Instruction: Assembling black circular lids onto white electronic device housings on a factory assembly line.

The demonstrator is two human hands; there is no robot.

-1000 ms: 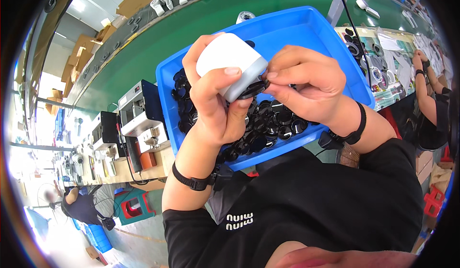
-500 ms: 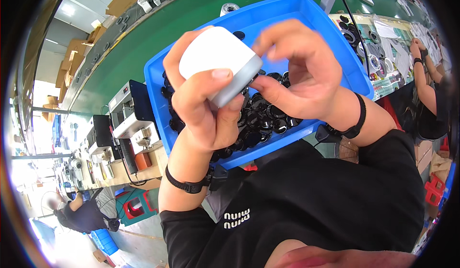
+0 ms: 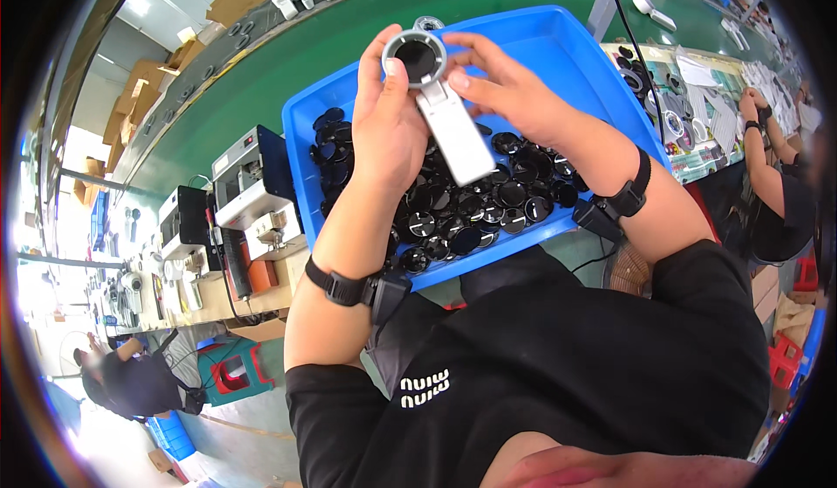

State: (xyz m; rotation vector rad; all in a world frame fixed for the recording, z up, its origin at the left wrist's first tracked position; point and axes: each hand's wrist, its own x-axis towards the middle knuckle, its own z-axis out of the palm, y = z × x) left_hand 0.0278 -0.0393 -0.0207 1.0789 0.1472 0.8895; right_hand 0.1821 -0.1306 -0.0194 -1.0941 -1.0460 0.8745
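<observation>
A white handheld device housing [image 3: 459, 136] with a grey ring-shaped head and a flat handle is held up over the blue bin. Its handle slants down to the right, and a dark round opening or disc shows inside the ring. My left hand [image 3: 390, 130] is closed around the ring's left side, thumb on its face. At the ring's right edge, my right hand [image 3: 506, 87] has its fingers curled and its thumb against the rim. Under both hands, many glossy black discs [image 3: 462, 218] lie heaped in the bin [image 3: 593, 95].
Behind the bin runs a green conveyor belt [image 3: 218, 95] with grey and white parts along its far edge. Boxy bench machines [image 3: 253, 178] stand at left. Another person's hands [image 3: 757, 102] work among parts at right; a person [image 3: 144, 379] sits at lower left.
The housing has turned, so its ring face and handle now show instead of its white end. Both hands have moved farther from me, and my right hand has come to the ring's edge.
</observation>
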